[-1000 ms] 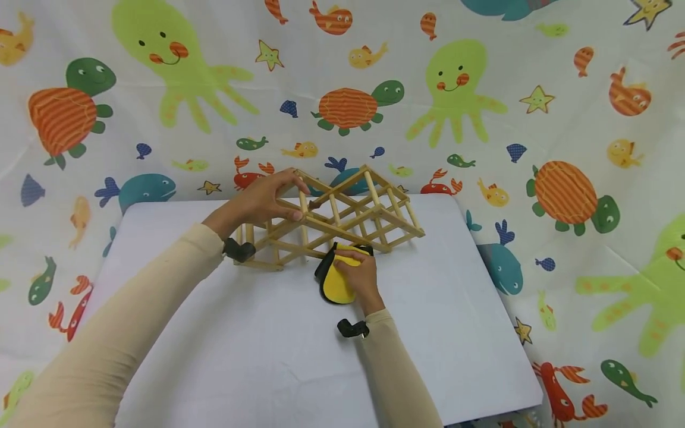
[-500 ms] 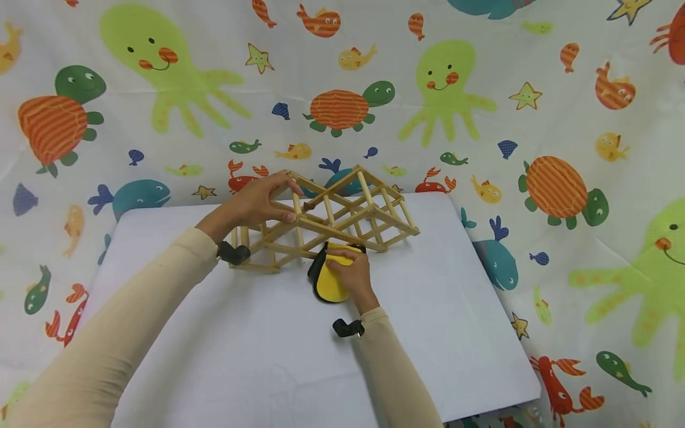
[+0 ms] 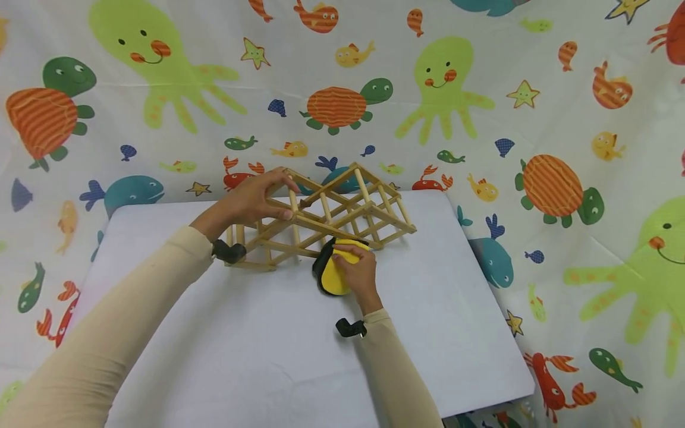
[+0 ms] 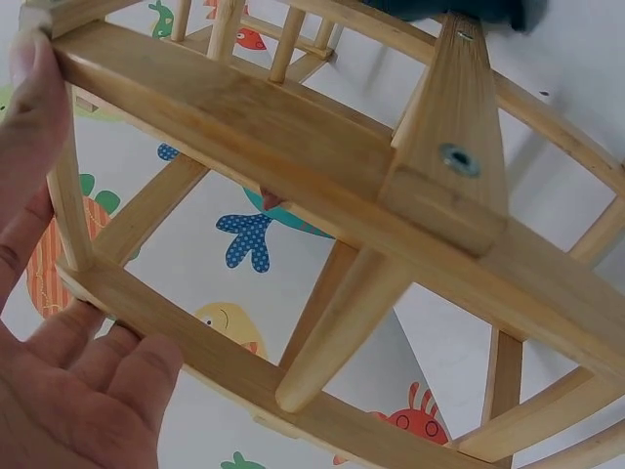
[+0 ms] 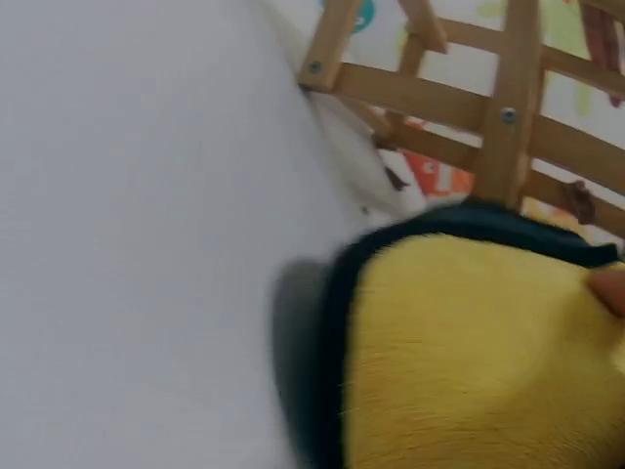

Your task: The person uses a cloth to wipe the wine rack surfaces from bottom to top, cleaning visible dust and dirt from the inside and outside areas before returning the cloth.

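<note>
A wooden lattice rack [image 3: 369,207], made of crossed slats joined by round dowels, stands tilted toward the back of the white table. My left hand [image 3: 257,199] grips its upper left corner; in the left wrist view the thumb lies at one slat's end and the curled fingers [image 4: 146,376] at another slat. My right hand [image 3: 360,274] pinches a folded yellow cloth [image 3: 334,279] with dark edging against the rack's lower front slat. In the right wrist view the cloth [image 5: 459,342] covers part of a slat, and only a fingertip shows.
The white tabletop [image 3: 267,351] spreads in front of the rack. Behind and around it hangs a curtain [image 3: 481,53] printed with sea animals, close to the rack's back. Black wrist cameras [image 3: 350,327] sit on both wrists.
The right hand and cloth shift slightly left, then back right and a little up along the lower slat. The left hand keeps its grip on the rack. The head view drifts slightly.
</note>
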{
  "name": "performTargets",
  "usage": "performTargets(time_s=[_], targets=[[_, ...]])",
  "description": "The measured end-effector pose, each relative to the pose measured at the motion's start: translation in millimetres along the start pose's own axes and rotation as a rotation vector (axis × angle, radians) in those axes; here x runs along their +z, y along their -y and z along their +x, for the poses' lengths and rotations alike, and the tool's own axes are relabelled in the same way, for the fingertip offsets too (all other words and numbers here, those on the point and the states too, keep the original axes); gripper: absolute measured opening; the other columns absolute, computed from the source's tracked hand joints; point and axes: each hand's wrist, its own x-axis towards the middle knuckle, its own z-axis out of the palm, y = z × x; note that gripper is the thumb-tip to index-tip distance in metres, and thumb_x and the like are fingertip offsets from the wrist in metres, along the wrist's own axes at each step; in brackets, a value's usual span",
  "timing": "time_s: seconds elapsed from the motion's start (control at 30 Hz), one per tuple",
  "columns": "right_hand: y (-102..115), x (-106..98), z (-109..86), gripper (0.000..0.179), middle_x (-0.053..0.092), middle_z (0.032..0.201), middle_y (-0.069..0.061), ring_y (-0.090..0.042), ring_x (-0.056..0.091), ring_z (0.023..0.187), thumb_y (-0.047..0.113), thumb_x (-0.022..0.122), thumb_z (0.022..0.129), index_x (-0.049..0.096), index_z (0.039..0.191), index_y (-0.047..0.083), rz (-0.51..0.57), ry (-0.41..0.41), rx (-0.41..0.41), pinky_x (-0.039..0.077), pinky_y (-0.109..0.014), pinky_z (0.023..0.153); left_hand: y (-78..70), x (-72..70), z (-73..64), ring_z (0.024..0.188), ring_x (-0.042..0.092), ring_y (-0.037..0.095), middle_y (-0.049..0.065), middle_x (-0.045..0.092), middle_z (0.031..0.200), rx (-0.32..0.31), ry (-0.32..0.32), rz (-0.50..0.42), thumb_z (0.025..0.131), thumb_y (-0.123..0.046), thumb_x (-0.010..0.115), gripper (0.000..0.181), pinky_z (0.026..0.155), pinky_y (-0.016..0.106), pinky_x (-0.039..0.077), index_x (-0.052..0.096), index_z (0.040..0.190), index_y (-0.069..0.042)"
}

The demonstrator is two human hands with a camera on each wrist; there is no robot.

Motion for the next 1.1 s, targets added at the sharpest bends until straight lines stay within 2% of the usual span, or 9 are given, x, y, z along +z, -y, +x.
performTargets(time_s=[0.07, 0.17, 0.27, 0.37, 0.53, 0.7, 0.87, 0.97, 1.1], targets=[[-0.9, 1.9, -0.8, 0.022, 0.077, 0.126, 0.006, -0.018, 0.062, 0.131, 0.012, 0.082, 0.090, 0.085, 0.106, 0.027, -0.075, 0.080, 0.028, 0.049, -0.042, 0.110, 0.6, -0.3, 0.0, 0.166, 0.019, 0.039, 0.009, 0.024, 0.178, 0.002, -0.003, 0.006, 0.090, -0.027, 0.087, 0.052, 0.127, 0.074, 0.021, 0.062, 0.135, -0.020], [6.2, -5.5, -9.0, 0.022, 0.077, 0.126, 0.006, -0.021, 0.063, 0.130, 0.011, 0.082, 0.090, 0.085, 0.105, 0.027, -0.122, 0.152, -0.012, 0.051, -0.045, 0.108, 0.1, -0.6, 0.0, 0.164, 0.022, 0.041, 0.009, 0.024, 0.178, 0.014, -0.002, 0.005, 0.091, -0.029, 0.087, 0.052, 0.126, 0.075, 0.022, 0.062, 0.136, -0.019], [26.9, -23.1, -20.0, 0.019, 0.077, 0.123, -0.002, -0.024, 0.067, 0.120, 0.009, 0.084, 0.089, 0.085, 0.105, 0.019, -0.083, 0.165, -0.118, 0.058, -0.041, 0.097, -1.3, -2.2, -0.5, 0.164, 0.021, 0.041, 0.010, 0.025, 0.177, 0.021, -0.003, 0.004, 0.090, -0.028, 0.087, 0.053, 0.126, 0.074, 0.022, 0.062, 0.136, -0.018], [58.4, -43.8, -28.6, 0.020, 0.076, 0.120, -0.009, -0.027, 0.067, 0.111, 0.006, 0.086, 0.087, 0.083, 0.106, 0.012, -0.034, 0.168, -0.231, 0.061, -0.036, 0.087, -2.4, -5.1, -1.5, 0.165, 0.020, 0.040, 0.010, 0.026, 0.177, 0.016, -0.007, 0.010, 0.090, -0.028, 0.087, 0.054, 0.126, 0.074, 0.022, 0.062, 0.137, -0.018], [108.4, -75.1, -29.0, 0.022, 0.071, 0.119, -0.014, -0.030, 0.063, 0.106, 0.000, 0.083, 0.088, 0.079, 0.109, 0.006, -0.029, 0.132, -0.383, 0.060, -0.037, 0.085, -2.5, -7.7, -2.0, 0.165, 0.020, 0.042, 0.011, 0.026, 0.177, 0.013, -0.008, 0.011, 0.089, -0.030, 0.087, 0.056, 0.126, 0.075, 0.023, 0.062, 0.137, -0.016], [138.0, -96.7, -13.3, 0.026, 0.067, 0.124, -0.014, -0.028, 0.061, 0.106, -0.001, 0.079, 0.092, 0.075, 0.117, 0.006, -0.081, 0.067, -0.450, 0.057, -0.036, 0.086, -0.9, -6.4, -1.9, 0.164, 0.022, 0.043, 0.011, 0.025, 0.177, 0.016, -0.001, 0.001, 0.090, -0.029, 0.087, 0.054, 0.125, 0.074, 0.025, 0.062, 0.136, -0.018], [151.2, -104.6, 19.9, 0.040, 0.064, 0.135, -0.011, -0.030, 0.059, 0.107, -0.001, 0.075, 0.095, 0.069, 0.133, 0.010, -0.074, 0.044, -0.493, 0.056, -0.033, 0.085, 1.4, -5.7, -1.8, 0.165, 0.019, 0.041, 0.012, 0.024, 0.177, 0.019, -0.004, -0.003, 0.090, -0.027, 0.087, 0.051, 0.126, 0.073, 0.023, 0.063, 0.134, -0.020], [151.2, -104.0, 38.4, 0.048, 0.061, 0.138, -0.010, -0.030, 0.058, 0.107, 0.000, 0.072, 0.097, 0.065, 0.141, 0.017, -0.117, 0.077, -0.461, 0.056, -0.033, 0.084, 1.9, -5.4, -1.4, 0.165, 0.018, 0.041, 0.011, 0.024, 0.178, 0.017, -0.001, -0.008, 0.090, -0.027, 0.087, 0.051, 0.127, 0.073, 0.021, 0.063, 0.135, -0.019], [147.2, -107.9, 50.7, 0.047, 0.063, 0.131, -0.011, -0.031, 0.059, 0.100, -0.001, 0.070, 0.096, 0.067, 0.137, 0.022, -0.227, 0.084, -0.378, 0.056, -0.036, 0.078, 0.5, -5.1, 0.5, 0.165, 0.019, 0.041, 0.011, 0.025, 0.177, 0.030, 0.006, -0.005, 0.090, -0.027, 0.087, 0.053, 0.126, 0.074, 0.022, 0.063, 0.136, -0.017]])
